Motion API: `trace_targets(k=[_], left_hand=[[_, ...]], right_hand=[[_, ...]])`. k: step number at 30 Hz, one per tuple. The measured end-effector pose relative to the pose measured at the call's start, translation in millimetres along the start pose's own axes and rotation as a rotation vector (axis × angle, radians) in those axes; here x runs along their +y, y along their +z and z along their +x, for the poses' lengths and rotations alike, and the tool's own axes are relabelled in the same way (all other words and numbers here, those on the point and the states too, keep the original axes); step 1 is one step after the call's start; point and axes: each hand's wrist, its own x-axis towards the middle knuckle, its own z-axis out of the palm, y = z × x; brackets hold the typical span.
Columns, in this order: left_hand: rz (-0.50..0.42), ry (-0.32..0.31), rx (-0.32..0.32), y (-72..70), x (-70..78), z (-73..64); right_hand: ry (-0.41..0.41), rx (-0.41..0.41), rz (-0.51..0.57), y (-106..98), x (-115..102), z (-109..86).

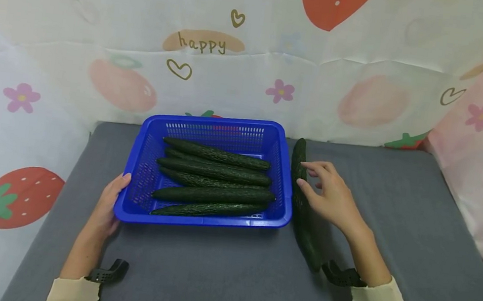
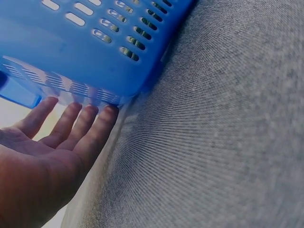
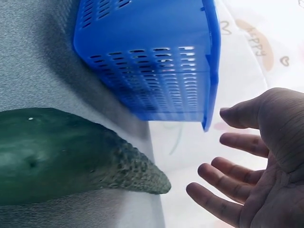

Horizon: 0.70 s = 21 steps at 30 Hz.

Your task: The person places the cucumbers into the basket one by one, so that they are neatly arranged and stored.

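Observation:
A blue plastic basket [image 1: 197, 221] with slotted walls holds several dark green cucumbers [image 1: 214, 171] lying side by side. At its left end, my left hand [image 1: 105, 204] holds the basket, one digit over the rim and fingertips [image 2: 110, 114] against the outer wall. Beside the basket's right wall, a single long cucumber [image 1: 305, 222] lies lengthwise on the cloth, its tapered tip toward the back. My right hand [image 1: 328, 192] is over the far half of this cucumber. In the right wrist view its fingers [image 3: 216, 180] are spread and loosely bent, with nothing between them.
A grey cloth [image 1: 209, 276] covers the table. Behind and at both sides hangs a pale curtain [image 1: 250, 72] printed with fruit, flowers and hearts. The basket stands near the table's back edge. Black straps [image 1: 343, 275] sit around both wrists.

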Motion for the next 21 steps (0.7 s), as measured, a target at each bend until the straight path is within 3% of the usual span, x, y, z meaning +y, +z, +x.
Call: trace_targets(k=[21], left_hand=[[0.020, -0.012, 0.015, 1.7, 0.1, -0.1]], right_hand=[[0.074, 0.006, 0.031, 21.7, 15.6, -15.4]])
